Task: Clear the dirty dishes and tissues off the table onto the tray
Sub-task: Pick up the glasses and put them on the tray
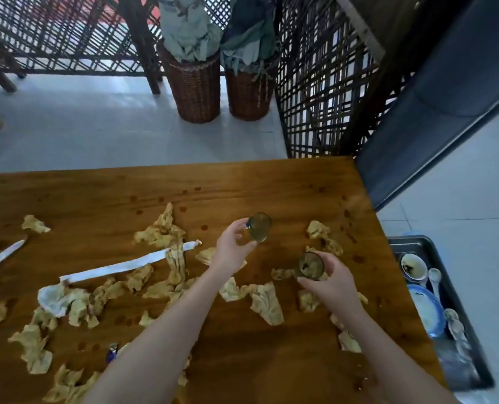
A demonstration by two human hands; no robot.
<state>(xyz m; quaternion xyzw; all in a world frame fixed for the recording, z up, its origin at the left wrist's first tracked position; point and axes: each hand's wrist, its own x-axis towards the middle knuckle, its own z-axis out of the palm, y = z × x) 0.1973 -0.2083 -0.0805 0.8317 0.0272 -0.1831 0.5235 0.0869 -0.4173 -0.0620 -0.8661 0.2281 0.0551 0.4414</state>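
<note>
The left hand (233, 246) and the right hand (333, 284) each hold a small glass, probably so that both go to the tray (408, 240) in one trip. The left hand pinches the far glass (259, 227) by its side, thumb against fingertips, and the glass tips so its mouth faces the camera, which suggests it is off the desk (271, 182). The right hand curls its fingers and thumb round the near glass (311, 265) from the near right side. This glass has dark dregs in the bottom and stands more upright. I cannot tell whether its base is clear of the wood.

Both forearms reach forward from the bottom edge. The left arm stretches further, and the right bends inward at the wrist. The glasses are near each other but apart, over the right half of the desk.

The tray sits lower than the desk, just off its right edge. It already carries two bowls (413, 267) and some spoons (434, 277), so the dishes seem partly cleared. There looks to be room for the glasses toward its near end.

The tissues (265, 302) lie crumpled and stained across most of the desk, thickest on the left, with a white paper strip (120, 266) among them. None shows on the tray, so I judge that part of the job is hardly begun.
</note>
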